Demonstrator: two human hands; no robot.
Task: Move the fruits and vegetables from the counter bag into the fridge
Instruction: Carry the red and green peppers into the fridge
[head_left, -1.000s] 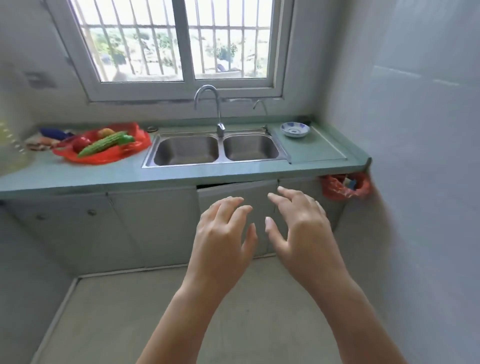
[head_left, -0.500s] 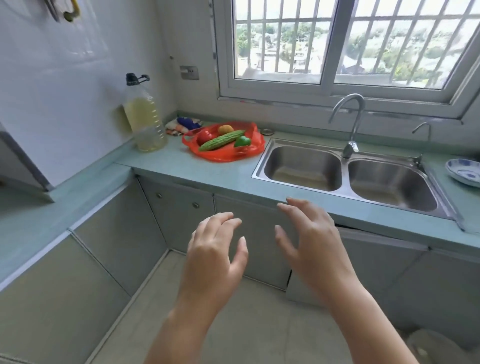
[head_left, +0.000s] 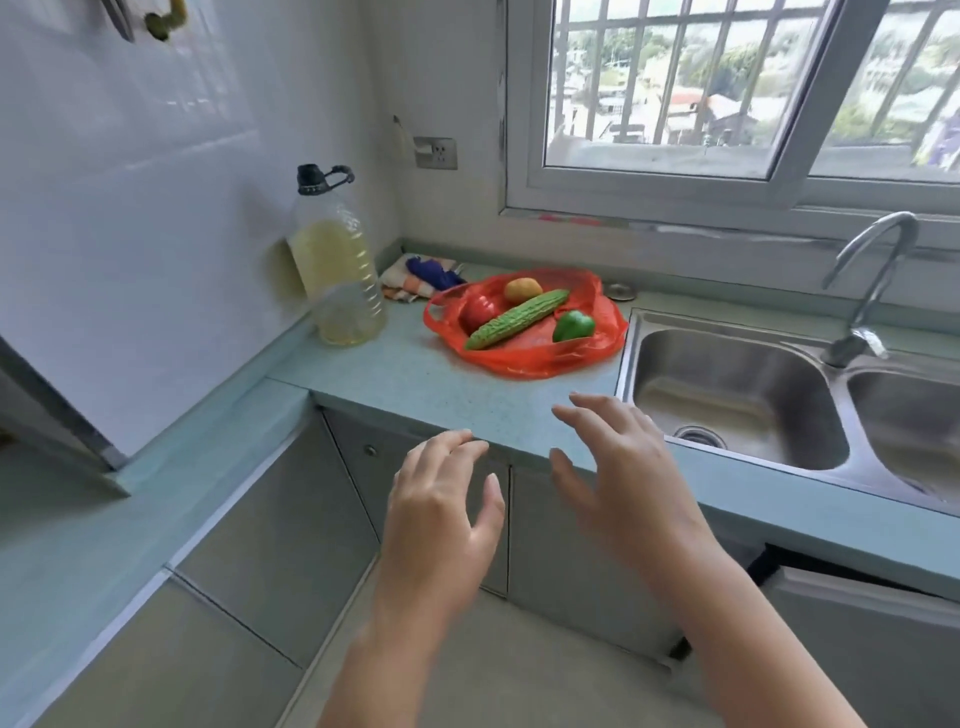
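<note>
A red plastic bag (head_left: 540, 358) lies spread open on the green counter (head_left: 415, 379), left of the sink. On it rest a long green bitter gourd (head_left: 517, 318), a red pepper (head_left: 479, 310), a yellow-orange fruit (head_left: 522, 290) and a green pepper (head_left: 573, 326). My left hand (head_left: 441, 514) and my right hand (head_left: 623, 478) hover at the counter's front edge, fingers apart, holding nothing, short of the bag. A white slab at the left edge may be the fridge (head_left: 57, 291); I cannot tell.
A big bottle of yellow oil (head_left: 335, 270) stands left of the bag, with folded cloths (head_left: 421, 278) behind. A double steel sink (head_left: 779, 400) with a curved tap (head_left: 867, 280) lies to the right. Grey cabinet doors (head_left: 291, 525) run below; one at the right hangs ajar.
The view has swung left and closer to the counter. The bag of produce now lies straight ahead of both hands, which stay open and empty.
</note>
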